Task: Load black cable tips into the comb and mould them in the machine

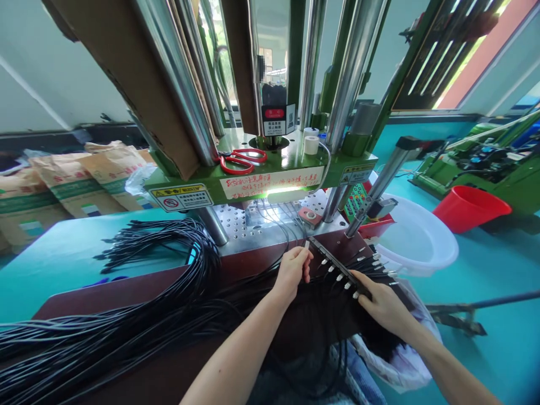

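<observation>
My left hand [293,270] is closed, pinching a cable end with a small white connector [307,245] between thumb and fingertips. That connector sits close to the far end of a long dark bar [331,257]. Around the bar's near end my right hand [382,304] is closed, and the bar slants away toward the machine. Along its side several white connectors [339,277] stick out in a row; how they are held there is too small to tell. Black cables [253,281] run under my left wrist across the dark red bench top [139,281].
A green press [189,191] with steel columns stands ahead, red-handled scissors [242,163] on its plate. Thin cables lie on its lit lower bed [236,225]. A thick black cable bundle [202,247] curves at left. At right are a white tub [439,239] and a red bucket [468,208].
</observation>
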Tool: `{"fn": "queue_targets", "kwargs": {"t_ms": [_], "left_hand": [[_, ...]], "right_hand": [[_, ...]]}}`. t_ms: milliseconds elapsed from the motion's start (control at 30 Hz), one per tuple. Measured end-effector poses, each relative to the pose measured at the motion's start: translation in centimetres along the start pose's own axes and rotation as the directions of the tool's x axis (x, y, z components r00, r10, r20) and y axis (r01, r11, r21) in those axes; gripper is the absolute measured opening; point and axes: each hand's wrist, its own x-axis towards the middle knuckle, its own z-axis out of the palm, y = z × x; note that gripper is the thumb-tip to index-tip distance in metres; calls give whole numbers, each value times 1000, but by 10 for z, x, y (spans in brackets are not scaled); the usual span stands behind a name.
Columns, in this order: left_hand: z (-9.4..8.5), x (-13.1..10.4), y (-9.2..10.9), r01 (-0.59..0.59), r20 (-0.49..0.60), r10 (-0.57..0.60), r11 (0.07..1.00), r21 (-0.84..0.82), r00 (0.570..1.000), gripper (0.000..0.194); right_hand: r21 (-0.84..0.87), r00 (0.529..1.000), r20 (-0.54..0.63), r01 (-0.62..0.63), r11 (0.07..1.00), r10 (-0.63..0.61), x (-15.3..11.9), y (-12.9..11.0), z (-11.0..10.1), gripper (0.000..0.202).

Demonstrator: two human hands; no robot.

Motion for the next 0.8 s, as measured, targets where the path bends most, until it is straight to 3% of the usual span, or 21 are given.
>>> {"fn": "queue_targets", "kwargs": {"t_ms": [133,267,467,800], "left_hand": [[3,9,-5,149,38,-154,983,106,987,13],[7,13,-8,155,117,-184,963,218,976,11],[11,14,-4,168,112,-210,938,302,971,13],[10,14,-5,141,135,-189,943,301,973,21]], "right_hand": [[281,999,-49,-1,960,15,-1,12,5,50],[437,998,-66,41,899,-13,-7,24,8,52],[446,997,-70,58,893,-30,-6,28,11,51],[453,998,-52,61,890,-42,-7,28,11,50]]}}
